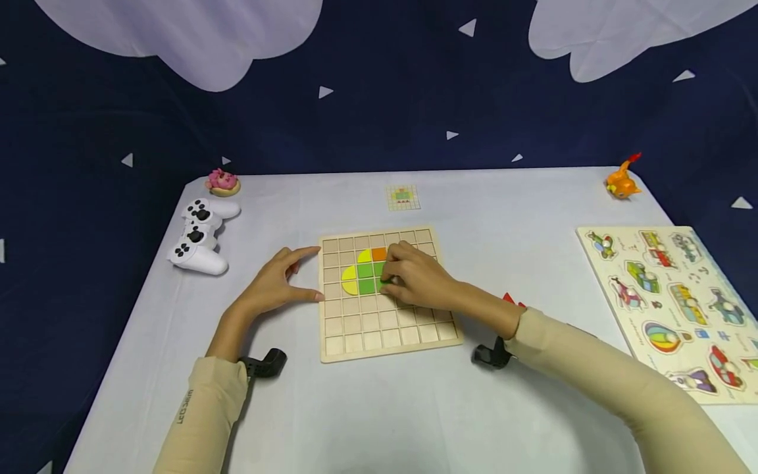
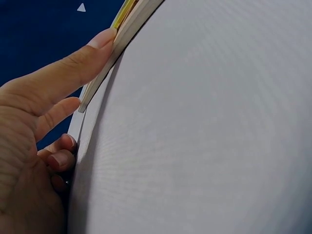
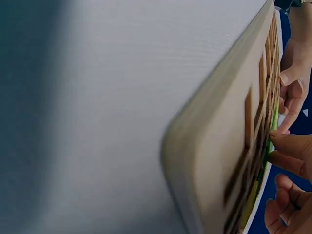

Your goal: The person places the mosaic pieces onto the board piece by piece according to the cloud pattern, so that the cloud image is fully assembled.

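Note:
A square wooden grid board (image 1: 361,322) lies on the table, with colored pieces set in its cells. Among them are a yellow piece (image 1: 350,287), green tiles (image 1: 367,286) and an orange tile (image 1: 378,254). My left hand (image 1: 275,283) touches the board's left side, its thumb and index finger straight and spread apart. In the left wrist view the thumb (image 2: 100,48) rests against the board's edge. Over the middle of the board, my right hand (image 1: 417,276) pinches a green piece (image 3: 268,146) between thumb and index finger; the fingers hide most of its shape.
A small pattern card (image 1: 404,197) lies behind the board. White game controllers (image 1: 201,237) and a pink figurine (image 1: 222,180) are at the left. An orange toy (image 1: 622,181) and a picture puzzle board (image 1: 669,309) are at the right. Red pieces (image 1: 510,299) show beyond the right forearm.

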Motion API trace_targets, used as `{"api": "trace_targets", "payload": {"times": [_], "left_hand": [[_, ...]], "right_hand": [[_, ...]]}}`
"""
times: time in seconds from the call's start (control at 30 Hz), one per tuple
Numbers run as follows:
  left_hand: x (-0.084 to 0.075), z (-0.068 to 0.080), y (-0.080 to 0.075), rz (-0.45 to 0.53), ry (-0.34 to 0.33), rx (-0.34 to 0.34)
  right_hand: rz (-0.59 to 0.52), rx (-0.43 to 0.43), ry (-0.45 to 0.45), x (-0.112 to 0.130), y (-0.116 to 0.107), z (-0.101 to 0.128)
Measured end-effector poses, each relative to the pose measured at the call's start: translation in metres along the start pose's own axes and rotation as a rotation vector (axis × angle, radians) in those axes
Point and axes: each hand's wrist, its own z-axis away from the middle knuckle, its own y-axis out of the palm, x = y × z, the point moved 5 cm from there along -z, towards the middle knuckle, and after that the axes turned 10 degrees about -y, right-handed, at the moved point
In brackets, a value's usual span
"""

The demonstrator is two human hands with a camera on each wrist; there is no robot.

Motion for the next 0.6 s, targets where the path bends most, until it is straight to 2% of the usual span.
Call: {"api": "trace_targets", "payload": {"times": [0.13,0.27,0.43,0.6], "left_hand": [[0.001,0.000,0.001,-0.002,-0.002,-0.003],[0.001,0.000,0.002,-0.004,0.001,-0.003],[0.002,-0.001,0.002,-0.007,0.008,-0.011],[0.001,-0.001,0.000,-0.018,0.010,-0.013]], "right_hand": [[0.029,0.034,0.033,0.001,-0.006,0.002],[0.021,-0.002,0.058,-0.002,-0.020,0.014],[0.050,-0.043,0.093,-0.010,-0.042,0.042],[0.091,-0.005,0.140,-0.015,-0.056,0.076]]}}
